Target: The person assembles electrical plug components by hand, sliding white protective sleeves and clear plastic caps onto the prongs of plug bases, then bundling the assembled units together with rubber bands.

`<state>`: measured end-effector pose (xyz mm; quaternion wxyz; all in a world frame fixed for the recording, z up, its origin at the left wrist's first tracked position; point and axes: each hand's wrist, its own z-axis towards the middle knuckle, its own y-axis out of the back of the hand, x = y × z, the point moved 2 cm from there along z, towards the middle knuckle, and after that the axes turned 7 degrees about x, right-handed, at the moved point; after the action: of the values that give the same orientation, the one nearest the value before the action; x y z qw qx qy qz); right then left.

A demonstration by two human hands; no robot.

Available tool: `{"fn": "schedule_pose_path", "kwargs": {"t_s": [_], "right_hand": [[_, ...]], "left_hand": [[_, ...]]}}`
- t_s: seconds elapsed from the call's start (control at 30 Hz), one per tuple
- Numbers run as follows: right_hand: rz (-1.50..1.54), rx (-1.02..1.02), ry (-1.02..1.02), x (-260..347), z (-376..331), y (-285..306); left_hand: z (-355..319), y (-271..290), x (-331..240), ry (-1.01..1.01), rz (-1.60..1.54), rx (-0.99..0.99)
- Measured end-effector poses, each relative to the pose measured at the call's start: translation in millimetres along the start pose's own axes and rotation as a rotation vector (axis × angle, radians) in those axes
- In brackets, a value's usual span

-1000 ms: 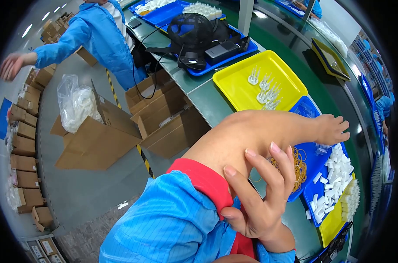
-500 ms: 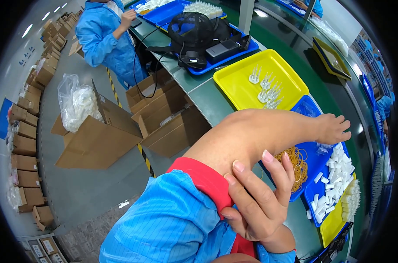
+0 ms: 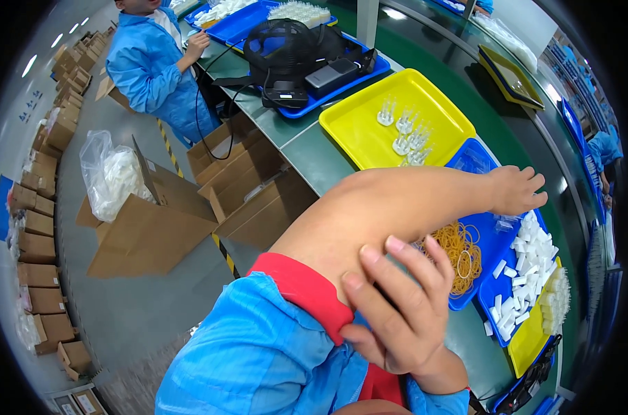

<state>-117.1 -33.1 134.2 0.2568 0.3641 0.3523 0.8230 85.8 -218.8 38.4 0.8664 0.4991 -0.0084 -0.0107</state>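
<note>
Head view: the left hand [image 3: 518, 191] reaches out to the right over the trays, its fingers apart and slightly bent; nothing is seen in it, though the palm side is hidden. Its blue sleeve [image 3: 248, 346] and red cuff [image 3: 297, 287] sit bunched on the upper arm, which leaves the left arm [image 3: 418, 197] bare, presumably so that the cloth keeps off the skin there. The right hand [image 3: 407, 315] is raised against that arm, fingers spread and unclenched, grasping nothing visible; its fingertips appear to rest on bare skin beside the cuff, a light contact suited to feeling or rubbing rather than gripping, while the thumb lies close to the red cloth; whether it presses there cannot be told. Just below the left hand, clear plastic parts [image 3: 505, 223] lie in a blue tray [image 3: 492, 245], along with yellow-brown bands [image 3: 456, 252]; contact between hand and parts cannot be confirmed. White pieces [image 3: 528, 259] are heaped in the next tray to the right, and clear pronged pieces [image 3: 401, 144] stand grouped in the far yellow tray [image 3: 355, 111]. Each kind appears set apart for easy picking. At the far left a co-worker [image 3: 144, 66] in blue stands beside the workbench [image 3: 307, 159], with cardboard boxes [image 3: 148, 242] on the near side, probably within reach for loading
</note>
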Motion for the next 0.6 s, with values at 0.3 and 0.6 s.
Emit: {"fn": "schedule_pose_path", "kwargs": {"t_s": [0.3, 0.6], "right_hand": [[-0.022, 0.046, 0.071, -26, -24, 15], [-0.308, -0.361, -0.553, -108, -100, 62]], "left_hand": [[-13, 24, -6, 0.193, -0.279, -0.239], [-125, 68, -77, 0.684, -1.315, -0.440]]}}
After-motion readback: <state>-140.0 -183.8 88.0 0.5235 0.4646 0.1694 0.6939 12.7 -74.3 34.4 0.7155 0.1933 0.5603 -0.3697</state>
